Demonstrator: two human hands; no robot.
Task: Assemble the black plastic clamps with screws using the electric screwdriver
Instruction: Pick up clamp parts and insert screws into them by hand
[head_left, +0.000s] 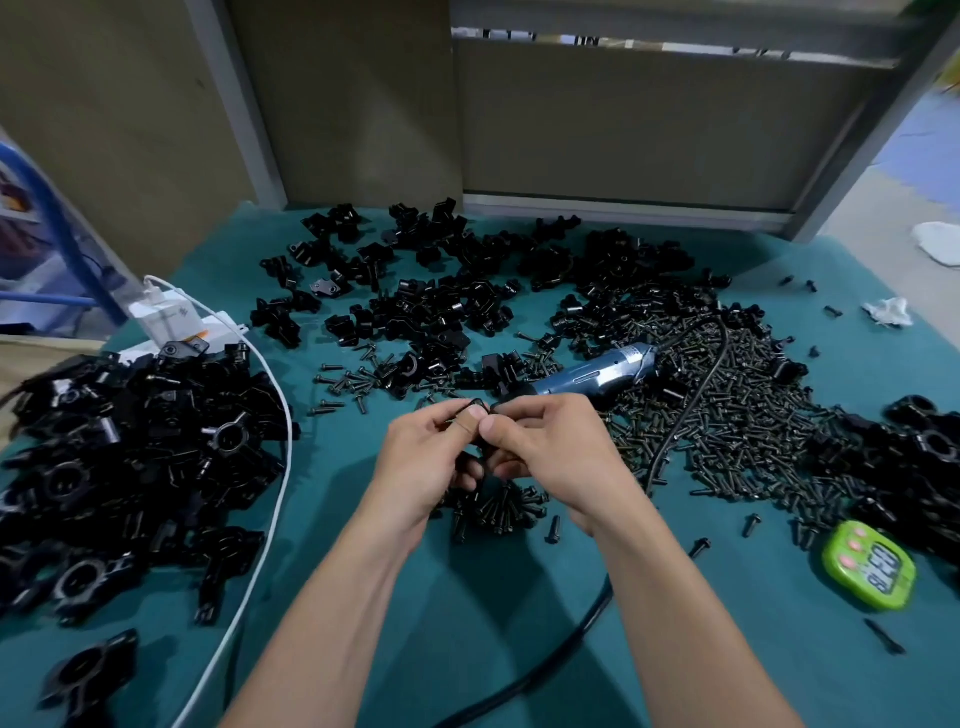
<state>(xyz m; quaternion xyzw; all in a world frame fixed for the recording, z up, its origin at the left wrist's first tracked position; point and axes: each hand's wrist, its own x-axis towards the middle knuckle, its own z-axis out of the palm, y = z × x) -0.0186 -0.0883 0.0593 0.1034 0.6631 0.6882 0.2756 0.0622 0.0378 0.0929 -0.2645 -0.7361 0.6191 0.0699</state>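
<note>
Both hands meet over the middle of the teal table mat (343, 467). The left hand (431, 460) and the right hand (553, 452) each pinch 1 small black clamp piece (480, 449) between thumb and curled fingers, thumbs nearly touching on top; the piece is mostly hidden, so its orientation cannot be told. Just behind the right knuckles lies the blue electric screwdriver (592, 375), on its side with its tip toward the hands. Its black cable (712, 364) loops back over the big screw heap (737, 415) that fills the right side, and a black cable also runs toward the near edge between the forearms. A small cluster of screws (501, 508) sits right under the wrists. Loose clamp parts (441, 304) spread across the back up to the far edge, where brown panels stand. A heap of clamps (130, 441) crowds the left edge, bordered by a white cable (275, 512). Bare mat shows in a strip between that cable and the left forearm, and in front by the near edge. A green timer (868, 566) lies near the right front, close to another dark heap (924, 457).
</note>
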